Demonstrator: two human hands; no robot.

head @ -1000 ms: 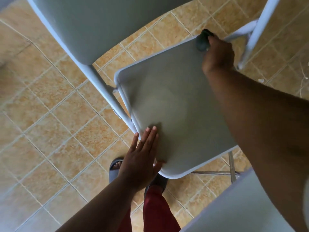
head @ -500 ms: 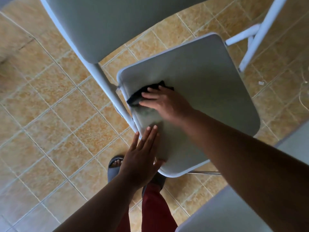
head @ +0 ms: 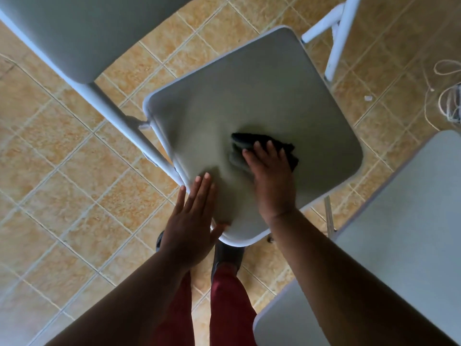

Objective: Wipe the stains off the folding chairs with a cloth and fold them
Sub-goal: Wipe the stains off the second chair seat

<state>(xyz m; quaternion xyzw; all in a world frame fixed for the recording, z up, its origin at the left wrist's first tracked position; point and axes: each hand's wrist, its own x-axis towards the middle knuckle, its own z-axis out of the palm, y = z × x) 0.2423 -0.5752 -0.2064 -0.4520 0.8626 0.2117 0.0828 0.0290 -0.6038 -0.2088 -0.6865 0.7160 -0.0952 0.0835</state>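
Here, 2 chair parts are showing besides the seat being cleaned. In the upper left of the frame the grey backrest [head: 82, 33] is hanging over the tan tiled floor [head: 50, 151], carried on a white frame tube [head: 129, 128] running down toward the seat's left edge. Low in the centre, the left hand [head: 192, 221] is lying wide and flat, fingers together, on the near left corner of the grey seat [head: 262, 91], holding nothing. Below it, dark red trouser legs [head: 224, 300] and a dark sandal are showing. Right of centre, the right hand [head: 270, 171] is pressing flat, fingers spread, on the dark cloth [head: 252, 142], which is lying bunched on the middle of the seat. Half a second earlier this hand and cloth were sitting at the seat's left edge, close to the frame tube; they are now lying nearer the seat's centre and right. At the lower right a second pale seat [head: 399, 233] is entering the frame. At the far right edge a pale coiled cord [head: 449, 103] is lying on the tiles.
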